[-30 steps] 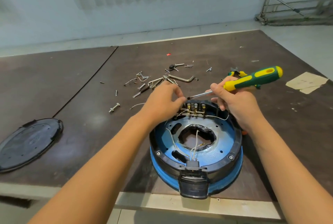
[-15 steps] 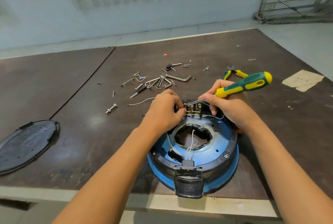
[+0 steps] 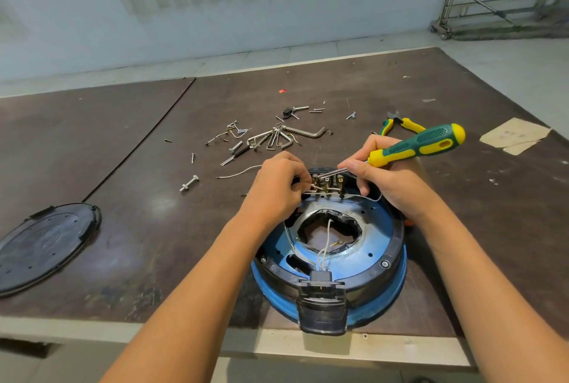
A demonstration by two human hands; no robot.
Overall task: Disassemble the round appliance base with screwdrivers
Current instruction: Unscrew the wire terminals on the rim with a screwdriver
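Observation:
The round appliance base (image 3: 377, 244), blue inside a black rim, lies open near the table's front edge with white wires running across its middle. At its far side sits a terminal block (image 3: 331, 184). My left hand (image 3: 277, 188) pinches a white wire at that block. My right hand (image 3: 388, 179) grips a green-and-yellow screwdriver (image 3: 421, 145), whose metal tip reaches the terminals beside my left fingers.
A removed black round cover (image 3: 46, 244) lies at the table's left. Several loose screws, bolts and hex keys (image 3: 274, 136) are scattered behind the base. Yellow-handled pliers (image 3: 400, 125) and a paper scrap (image 3: 514, 136) lie to the right.
The screwdriver has tilted lower and its tip has come down onto the terminal block. My left hand has closed in on the wire at the terminals.

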